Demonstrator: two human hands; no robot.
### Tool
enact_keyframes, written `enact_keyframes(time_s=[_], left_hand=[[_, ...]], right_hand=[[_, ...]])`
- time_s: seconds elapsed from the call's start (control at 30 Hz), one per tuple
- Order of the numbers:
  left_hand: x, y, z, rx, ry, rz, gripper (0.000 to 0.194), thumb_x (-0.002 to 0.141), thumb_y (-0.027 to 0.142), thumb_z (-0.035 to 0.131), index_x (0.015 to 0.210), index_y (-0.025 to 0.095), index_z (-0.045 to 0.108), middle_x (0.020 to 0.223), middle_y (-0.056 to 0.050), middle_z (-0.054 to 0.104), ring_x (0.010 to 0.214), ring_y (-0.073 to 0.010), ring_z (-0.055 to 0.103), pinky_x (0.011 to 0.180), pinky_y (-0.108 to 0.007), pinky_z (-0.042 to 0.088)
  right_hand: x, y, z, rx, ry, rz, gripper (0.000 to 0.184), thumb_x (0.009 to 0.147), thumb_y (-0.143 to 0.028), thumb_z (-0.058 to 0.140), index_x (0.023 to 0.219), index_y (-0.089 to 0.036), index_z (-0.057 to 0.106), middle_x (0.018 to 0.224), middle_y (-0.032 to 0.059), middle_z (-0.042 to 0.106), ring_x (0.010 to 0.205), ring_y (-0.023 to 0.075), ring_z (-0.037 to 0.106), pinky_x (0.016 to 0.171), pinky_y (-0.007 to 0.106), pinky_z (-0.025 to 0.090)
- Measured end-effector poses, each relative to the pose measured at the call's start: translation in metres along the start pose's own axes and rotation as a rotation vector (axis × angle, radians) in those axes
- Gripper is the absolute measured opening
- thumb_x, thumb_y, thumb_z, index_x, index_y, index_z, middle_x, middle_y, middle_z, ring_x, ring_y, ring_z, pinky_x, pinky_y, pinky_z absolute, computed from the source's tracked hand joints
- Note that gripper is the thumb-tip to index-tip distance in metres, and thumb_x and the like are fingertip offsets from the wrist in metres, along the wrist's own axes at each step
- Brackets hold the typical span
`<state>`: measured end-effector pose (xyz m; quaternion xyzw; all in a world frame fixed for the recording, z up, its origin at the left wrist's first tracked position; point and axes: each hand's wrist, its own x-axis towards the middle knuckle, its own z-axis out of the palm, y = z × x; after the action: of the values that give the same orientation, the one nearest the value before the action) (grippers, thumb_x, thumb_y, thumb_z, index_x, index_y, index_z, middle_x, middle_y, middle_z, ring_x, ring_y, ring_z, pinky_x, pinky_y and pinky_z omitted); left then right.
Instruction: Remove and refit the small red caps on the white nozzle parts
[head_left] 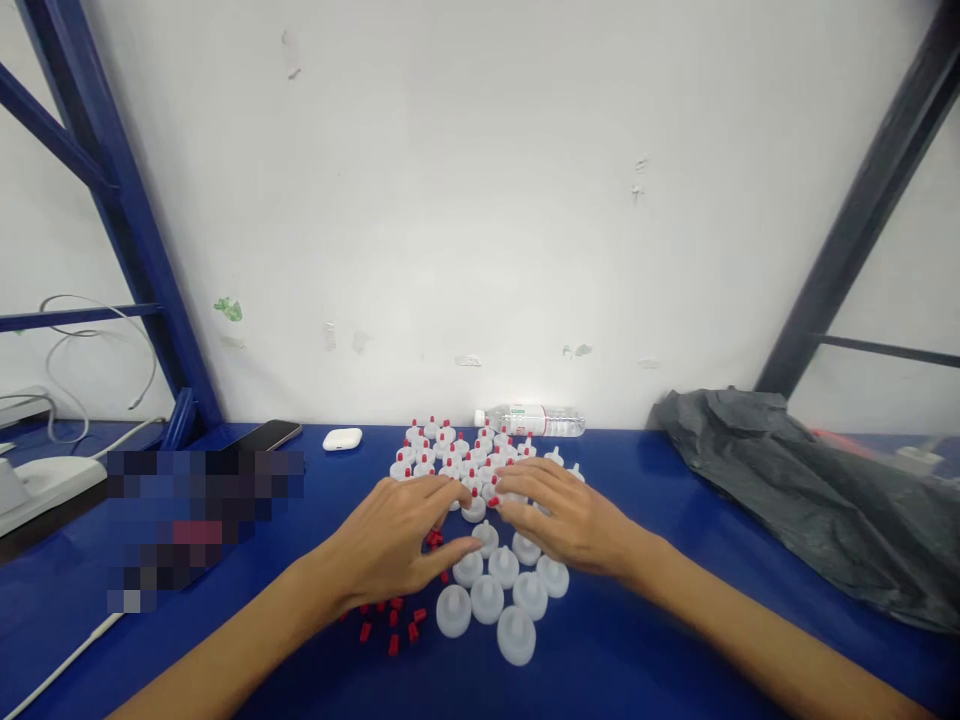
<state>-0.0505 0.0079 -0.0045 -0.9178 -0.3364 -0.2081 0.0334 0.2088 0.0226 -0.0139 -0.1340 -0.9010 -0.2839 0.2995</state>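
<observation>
Both my hands reach over a group of white nozzle caps on the blue table. My left hand (397, 540) has its thumb and fingers apart; its fingertips are beside a white nozzle cap with a red tip (473, 507). From the right comes my right hand (570, 510), its fingertips pinching a small tilted red tip cap (493, 502). Nearer me stand several bare white nozzle caps (487, 598) without red tips. Loose red tip caps (394, 618) lie below my left hand, partly hidden by it. Beyond the hands, many nozzle caps (448, 468) wear red tips.
A clear plastic bottle (551, 420) lies against the wall. A white earbud case (342, 439) and a phone (270, 436) rest at the back left. Grey plastic sheeting (795, 500) covers the right side. A white power strip (52, 490) with cables is at far left.
</observation>
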Motion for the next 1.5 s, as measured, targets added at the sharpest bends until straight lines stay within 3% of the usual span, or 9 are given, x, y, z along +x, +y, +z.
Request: enact_keyframes(time_s=[0.2,0.4,0.67,0.77,0.83,0.9,1.07,1.3,1.5], left_hand=[[0.003,0.008,0.006,0.031,-0.003,0.073,0.021,0.101,0.038,0.045,0.09,0.021,0.052,0.08,0.001,0.064,0.064,-0.0134,0.058,0.056,-0.026,0.031],[0.005,0.014,0.005,0.044,-0.045,0.106,0.031,0.105,0.03,0.031,0.08,0.02,0.047,0.072,0.001,0.057,0.058,-0.0136,0.05,0.054,-0.028,0.027],[0.006,0.011,0.0,-0.457,-0.005,-0.09,0.042,0.105,0.037,0.029,0.067,0.019,0.032,0.06,0.006,0.032,0.054,-0.0096,0.031,0.056,-0.027,0.026],[0.005,-0.004,-0.011,-0.581,0.071,-0.235,0.045,0.105,0.043,0.025,0.066,0.021,0.028,0.059,0.006,0.026,0.052,-0.01,0.027,0.052,-0.026,0.025],[0.005,-0.016,-0.015,-0.421,0.1,-0.261,0.044,0.104,0.043,0.028,0.066,0.021,0.031,0.059,0.005,0.03,0.053,-0.0109,0.03,0.054,-0.027,0.025],[0.005,-0.025,-0.016,-0.191,0.037,-0.238,0.039,0.102,0.04,0.034,0.07,0.02,0.042,0.062,0.004,0.043,0.057,-0.0129,0.039,0.058,-0.028,0.027],[0.004,-0.031,-0.008,0.01,-0.191,-0.161,0.028,0.1,0.028,0.036,0.088,0.021,0.061,0.09,-0.003,0.064,0.079,-0.0187,0.059,0.068,-0.03,0.037],[0.002,-0.029,-0.008,0.009,-0.244,-0.204,0.023,0.095,0.022,0.045,0.107,0.026,0.064,0.108,-0.002,0.07,0.095,-0.0217,0.065,0.079,-0.032,0.042],[0.003,-0.031,-0.005,0.026,-0.28,-0.243,0.013,0.092,0.026,0.05,0.09,0.025,0.063,0.086,0.0,0.07,0.077,-0.0203,0.063,0.065,-0.029,0.035]], right_hand=[[0.013,-0.017,-0.009,0.041,0.052,-0.094,0.012,0.096,-0.013,0.055,0.103,-0.015,0.064,0.107,0.0092,0.073,0.106,0.0186,0.065,0.091,0.036,0.055],[0.013,-0.013,-0.008,0.082,0.053,-0.097,0.009,0.097,-0.016,0.057,0.098,-0.015,0.065,0.107,0.0088,0.074,0.101,0.0171,0.068,0.086,0.032,0.057],[-0.004,0.013,-0.007,-0.024,0.138,-0.199,0.009,0.092,-0.01,0.059,0.094,-0.016,0.066,0.11,0.0107,0.074,0.115,0.0238,0.065,0.092,0.04,0.057],[-0.037,0.047,-0.007,-0.077,0.049,0.097,0.021,0.096,-0.011,0.052,0.11,-0.019,0.064,0.121,0.0113,0.07,0.122,0.0236,0.061,0.096,0.045,0.054],[-0.058,0.069,-0.005,-0.113,0.015,0.417,0.017,0.099,-0.02,0.05,0.107,-0.021,0.065,0.119,0.0098,0.07,0.114,0.0222,0.064,0.096,0.044,0.052],[-0.072,0.083,-0.001,-0.133,-0.022,0.537,0.021,0.102,-0.024,0.045,0.109,-0.019,0.064,0.116,0.0125,0.07,0.107,0.0242,0.065,0.093,0.045,0.051],[-0.079,0.088,0.006,-0.1,-0.159,0.635,0.03,0.104,-0.03,0.038,0.11,-0.02,0.066,0.11,0.0088,0.072,0.102,0.0236,0.066,0.104,0.049,0.04],[-0.083,0.082,0.013,0.021,-0.345,0.707,0.045,0.106,-0.039,0.028,0.106,-0.023,0.07,0.109,0.0053,0.075,0.103,0.0238,0.068,0.108,0.052,0.033],[-0.065,0.074,0.004,0.081,-0.357,0.762,0.052,0.106,-0.043,0.017,0.123,-0.024,0.062,0.126,0.0072,0.068,0.116,0.0257,0.061,0.106,0.048,0.036]])
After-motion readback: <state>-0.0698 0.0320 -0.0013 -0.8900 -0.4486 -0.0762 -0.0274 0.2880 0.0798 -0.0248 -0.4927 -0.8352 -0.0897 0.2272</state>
